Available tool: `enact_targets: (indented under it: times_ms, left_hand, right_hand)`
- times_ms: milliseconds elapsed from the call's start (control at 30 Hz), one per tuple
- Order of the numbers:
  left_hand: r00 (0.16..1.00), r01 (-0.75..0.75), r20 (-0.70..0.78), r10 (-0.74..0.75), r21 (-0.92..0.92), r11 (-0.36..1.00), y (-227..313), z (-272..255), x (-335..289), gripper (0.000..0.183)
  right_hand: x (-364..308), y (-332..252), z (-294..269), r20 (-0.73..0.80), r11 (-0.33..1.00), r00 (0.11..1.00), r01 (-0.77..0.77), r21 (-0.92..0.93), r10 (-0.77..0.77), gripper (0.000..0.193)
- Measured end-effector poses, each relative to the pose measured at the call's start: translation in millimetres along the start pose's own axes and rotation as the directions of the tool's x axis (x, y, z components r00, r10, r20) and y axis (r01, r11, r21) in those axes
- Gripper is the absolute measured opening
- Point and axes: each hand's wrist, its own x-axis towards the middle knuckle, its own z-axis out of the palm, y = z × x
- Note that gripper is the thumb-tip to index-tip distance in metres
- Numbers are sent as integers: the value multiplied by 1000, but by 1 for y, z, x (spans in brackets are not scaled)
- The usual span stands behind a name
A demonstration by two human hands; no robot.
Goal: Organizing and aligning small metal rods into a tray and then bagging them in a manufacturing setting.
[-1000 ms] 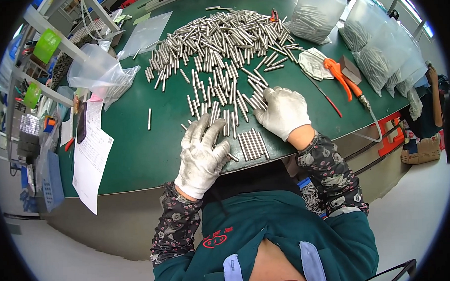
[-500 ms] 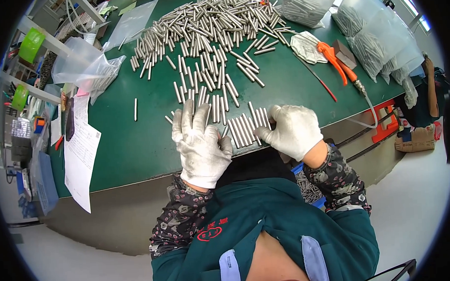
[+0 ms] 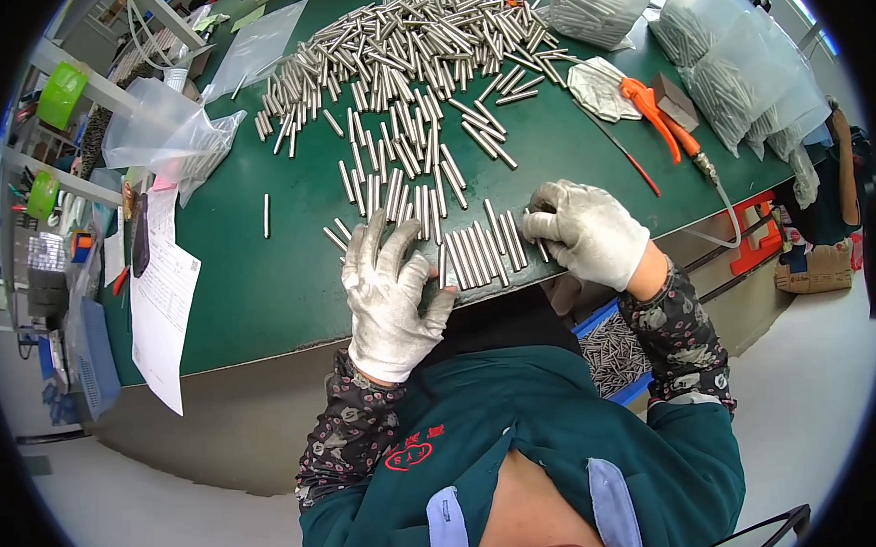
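Observation:
A row of short metal pins [image 3: 473,257] lies side by side near the front edge of the green table, with a few at its right end set higher. My left hand [image 3: 386,299], in a white glove, lies at the row's left with fingers stretched and spread. Its thumb is beside the leftmost pin, and its fingertips reach loose pins. Just right of the row, my gloved right hand [image 3: 596,234] has its fingers curled and pinched on a metal pin [image 3: 542,251], partly hidden beneath them. A large heap of pins [image 3: 401,43] covers the back of the table.
Bags of pins [image 3: 721,80] stand at the back right. Near them are an orange air gun [image 3: 657,121] with a hose, a white cloth [image 3: 598,89] and a red-handled thin tool [image 3: 632,161]. Papers [image 3: 164,302] hang over the left edge. A blue bin of pins [image 3: 614,354] sits below the table's front.
My right hand has moved right, away from the row, uncovering its right-end pins. My left hand has shifted slightly toward me. More of the blue bin shows.

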Motion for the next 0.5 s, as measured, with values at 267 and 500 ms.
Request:
enact_targets:
  times_ms: [267, 500]
  left_hand:
    - [999, -34, -9, 34, -12, 999, 0, -4, -1, 37]
    - [1000, -19, -3, 19, -17, 1000, 0, -1, -1, 40]
  right_hand:
    - [0, 9, -14, 27, 958, 982, -177, -228, 188, 16]
    - [12, -21, -1, 24, 893, 897, -442, 86, 441, 20]
